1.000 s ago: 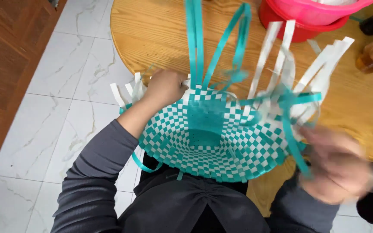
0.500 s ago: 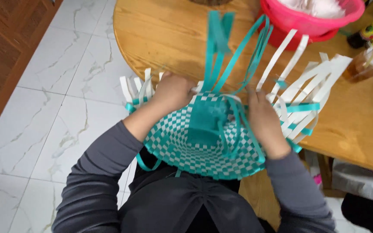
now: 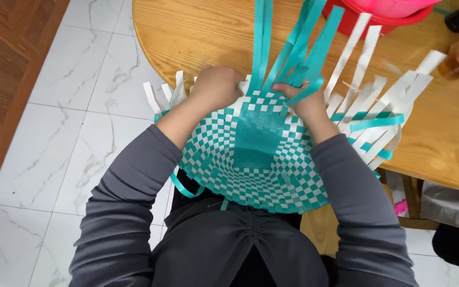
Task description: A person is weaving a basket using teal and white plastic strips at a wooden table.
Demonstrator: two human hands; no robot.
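Half-woven teal-and-white basket (image 3: 256,159) was propped between lap and wooden table (image 3: 197,37); base looked finished, but upright strips (image 3: 314,48) were left loose. Left hand (image 3: 216,87) and right hand (image 3: 303,98) were both clamped on the woven edge

A single head-worn camera looks steeply down, close over the person's own arms and lap, taking in the table (image 3: 197,32) edge and tiled floor (image 3: 70,133).

Both arms reach forward, sleeves pushed up — left hand (image 3: 216,87) fisted, right hand (image 3: 305,98) pinching.
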